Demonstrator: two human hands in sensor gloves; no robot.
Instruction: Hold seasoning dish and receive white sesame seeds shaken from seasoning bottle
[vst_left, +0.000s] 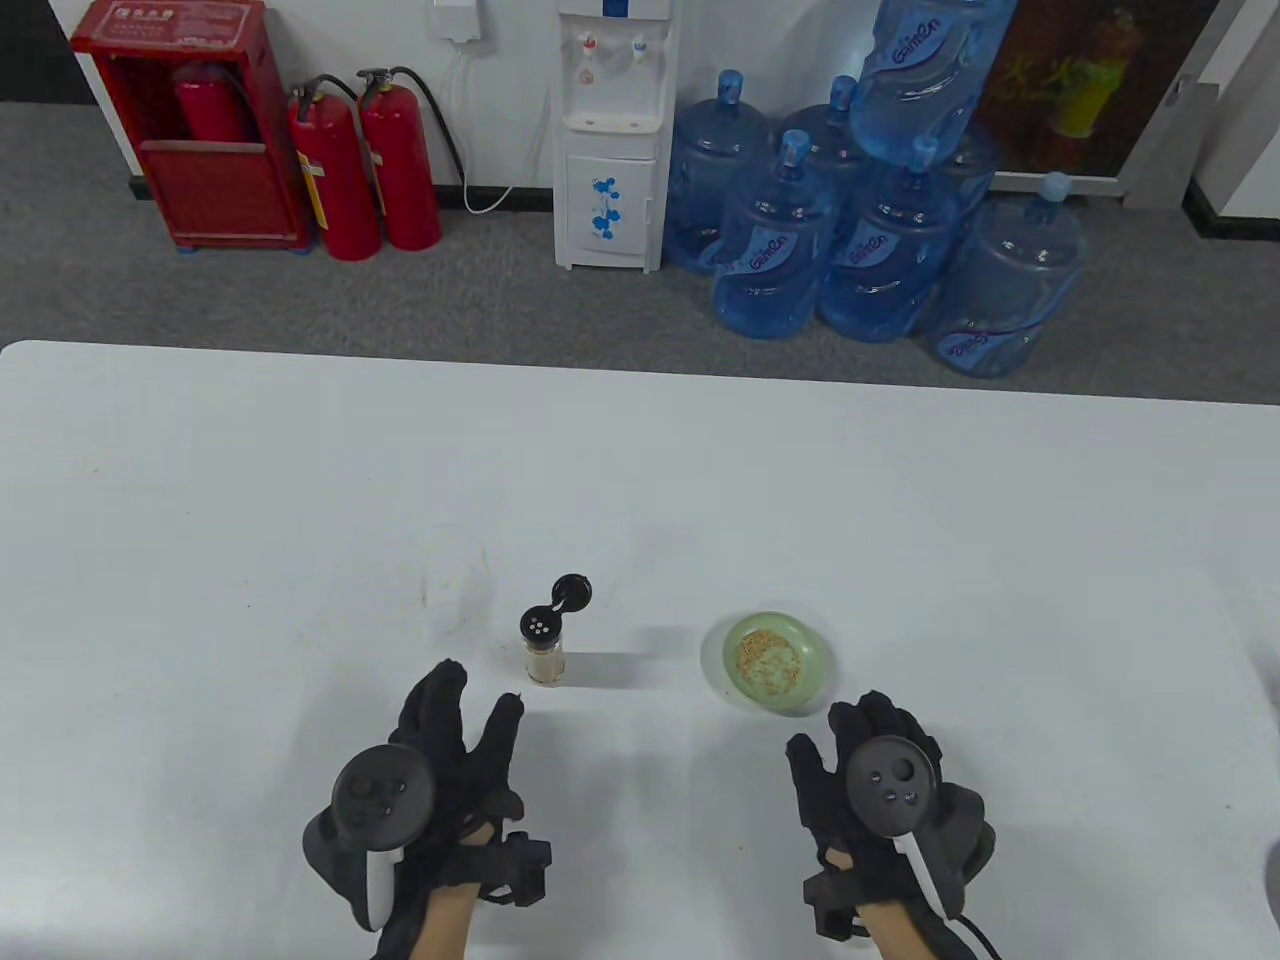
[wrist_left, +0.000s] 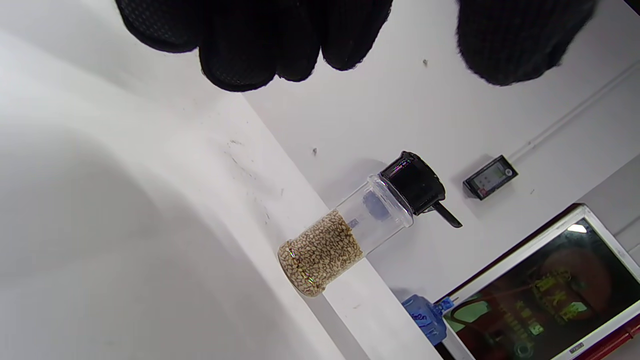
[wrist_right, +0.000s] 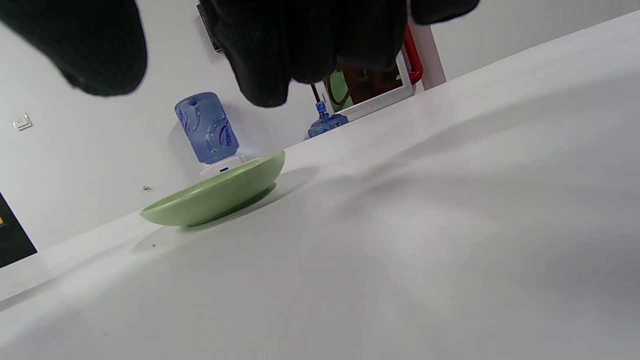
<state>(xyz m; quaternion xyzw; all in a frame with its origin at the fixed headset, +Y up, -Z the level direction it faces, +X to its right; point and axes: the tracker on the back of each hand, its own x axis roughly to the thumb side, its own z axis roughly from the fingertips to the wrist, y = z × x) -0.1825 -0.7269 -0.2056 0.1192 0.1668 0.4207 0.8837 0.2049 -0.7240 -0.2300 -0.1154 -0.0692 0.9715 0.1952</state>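
- Table view: we count one seasoning bottle (vst_left: 544, 650), one seasoning dish (vst_left: 779, 661) and two gloved hands on the white counter (vst_left: 200, 520).
- Bottle stands upright, long axis vertical, base on the counter; its black shaker top (vst_left: 540, 625) faces up with the holes showing, and the flip lid (vst_left: 571, 590) is swung open toward the far side. In the left wrist view we see seeds (wrist_left: 321, 252) filling roughly the lower half of the clear body.
- Dish is green, round and shallow, sits flat to the right of the bottle, well apart from it; a patch of sesame seeds (vst_left: 766, 660) lies in its middle.
- Left hand (vst_left: 440, 770): fingers spread and fairly straight, holding nothing, just short of the bottle on the near side, not touching it.
- Right hand (vst_left: 885, 780): fingers loosely curled, holding nothing, near the dish's near edge; no contact visible in the right wrist view.
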